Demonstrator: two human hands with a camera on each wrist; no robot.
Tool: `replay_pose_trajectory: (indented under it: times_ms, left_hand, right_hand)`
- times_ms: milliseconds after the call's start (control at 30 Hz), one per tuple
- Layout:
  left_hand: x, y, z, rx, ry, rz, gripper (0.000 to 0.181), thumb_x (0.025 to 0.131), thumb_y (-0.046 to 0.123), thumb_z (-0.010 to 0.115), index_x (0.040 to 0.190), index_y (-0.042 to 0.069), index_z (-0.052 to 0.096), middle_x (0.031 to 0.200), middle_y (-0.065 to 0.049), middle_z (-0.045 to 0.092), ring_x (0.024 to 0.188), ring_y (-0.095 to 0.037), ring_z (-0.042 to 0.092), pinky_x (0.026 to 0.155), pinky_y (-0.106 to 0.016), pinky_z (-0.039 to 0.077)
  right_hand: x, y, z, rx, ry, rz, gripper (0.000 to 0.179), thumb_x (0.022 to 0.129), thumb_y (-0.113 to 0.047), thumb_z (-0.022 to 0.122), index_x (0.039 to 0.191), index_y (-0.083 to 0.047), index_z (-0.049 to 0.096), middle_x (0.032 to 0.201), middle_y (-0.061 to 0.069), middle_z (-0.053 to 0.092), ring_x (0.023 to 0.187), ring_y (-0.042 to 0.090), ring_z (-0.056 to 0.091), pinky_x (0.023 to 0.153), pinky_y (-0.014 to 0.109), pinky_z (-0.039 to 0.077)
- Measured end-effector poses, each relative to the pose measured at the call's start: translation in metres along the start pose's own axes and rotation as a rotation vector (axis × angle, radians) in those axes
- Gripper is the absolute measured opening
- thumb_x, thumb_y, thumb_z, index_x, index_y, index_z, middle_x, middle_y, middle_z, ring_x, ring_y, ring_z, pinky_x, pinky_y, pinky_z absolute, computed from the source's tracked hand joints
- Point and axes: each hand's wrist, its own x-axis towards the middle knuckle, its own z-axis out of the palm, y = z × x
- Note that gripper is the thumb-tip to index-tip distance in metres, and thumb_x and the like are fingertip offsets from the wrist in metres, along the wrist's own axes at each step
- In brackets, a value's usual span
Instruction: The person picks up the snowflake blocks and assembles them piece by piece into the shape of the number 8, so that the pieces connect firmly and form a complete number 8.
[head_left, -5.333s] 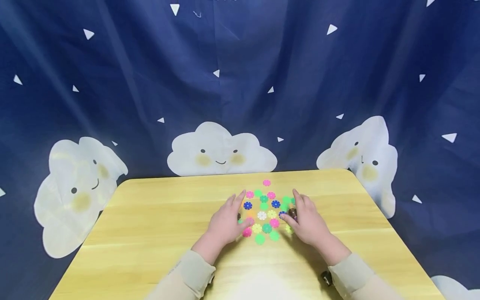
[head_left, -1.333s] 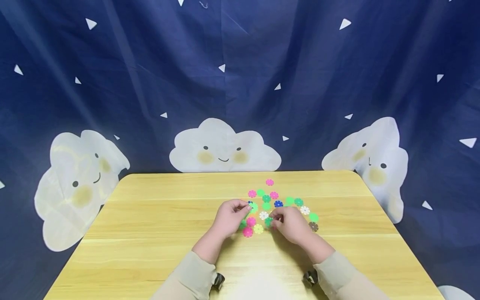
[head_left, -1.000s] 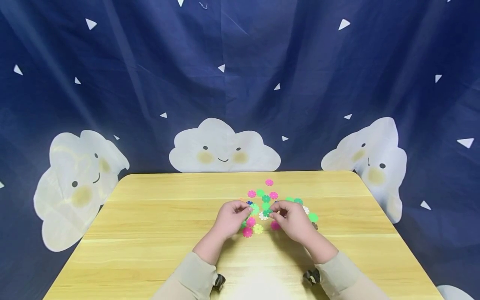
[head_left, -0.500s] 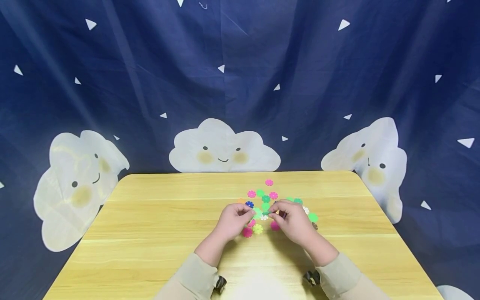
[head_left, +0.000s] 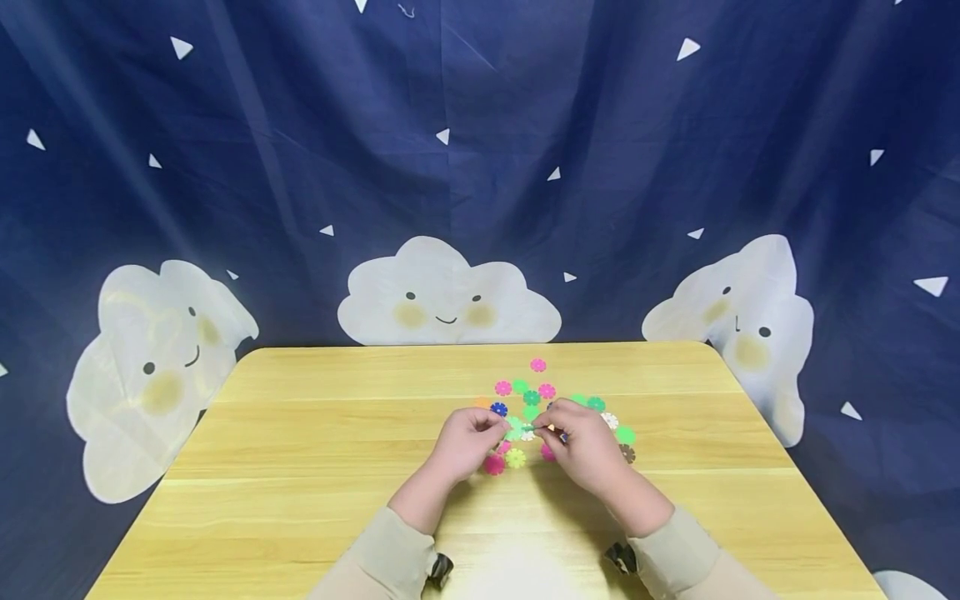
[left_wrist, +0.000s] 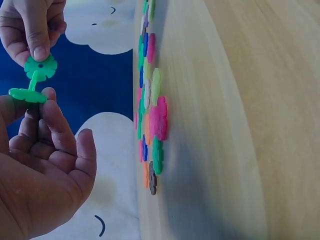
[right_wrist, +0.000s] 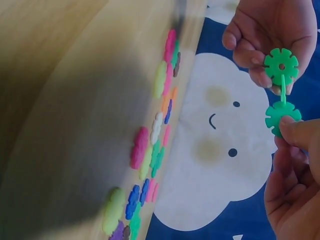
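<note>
My left hand (head_left: pixel 467 443) pinches a light green snowflake disc (head_left: pixel 514 428) above the table. My right hand (head_left: pixel 585 442) pinches a darker green snowflake disc (right_wrist: pixel 280 118) by its edge, thumb on its face. Between them, a thin green disc (right_wrist: pixel 283 89) stands edge-on in the right wrist view, meeting both the left hand's disc (right_wrist: pixel 281 66) and the right hand's. In the left wrist view the same link shows between the right hand's disc (left_wrist: pixel 41 68) and the left hand's disc (left_wrist: pixel 28 95). How deep the slots interlock, I cannot tell.
Loose snowflake discs lie on the wooden table (head_left: pixel 337 467) around and beneath the hands, such as pink (head_left: pixel 538 365), blue (head_left: pixel 498 409), yellow (head_left: pixel 515 457) and brown (head_left: pixel 627 453) ones. A blue curtain (head_left: pixel 480 167) with clouds hangs behind the table's far edge.
Both hands were spread beside the discs earlier. Since then each has picked up green. The right hand lifted its darker disc, and both hands' discs have come together and turned edge-on.
</note>
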Motion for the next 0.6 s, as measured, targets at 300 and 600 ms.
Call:
replay_pose_trajectory:
  times_ms: [300, 600]
  left_hand:
    - [0.000, 0.003, 0.001, -0.008, 0.002, -0.011, 0.017, 0.101, 0.009, 0.068, 0.090, -0.002, 0.075, 0.070, 0.004, 0.057, 0.064, -0.010, 0.051, 0.068, -0.029, 0.051]
    - [0.001, 0.003, 0.001, -0.045, -0.004, -0.029, 0.017, 0.101, 0.006, 0.067, 0.091, -0.004, 0.075, 0.064, 0.005, 0.052, 0.056, -0.008, 0.044, 0.057, -0.023, 0.045]
  right_hand:
    - [-0.001, -0.001, 0.006, 0.059, 0.047, -0.075, 0.020, 0.082, 0.011, 0.084, 0.086, -0.006, 0.077, 0.080, -0.002, 0.066, 0.067, 0.004, 0.055, 0.059, 0.014, 0.050]
    - [-0.001, 0.001, 0.011, 0.122, 0.135, -0.167, 0.023, 0.078, 0.018, 0.081, 0.087, -0.003, 0.074, 0.080, 0.001, 0.068, 0.066, 0.009, 0.058, 0.059, 0.012, 0.049]
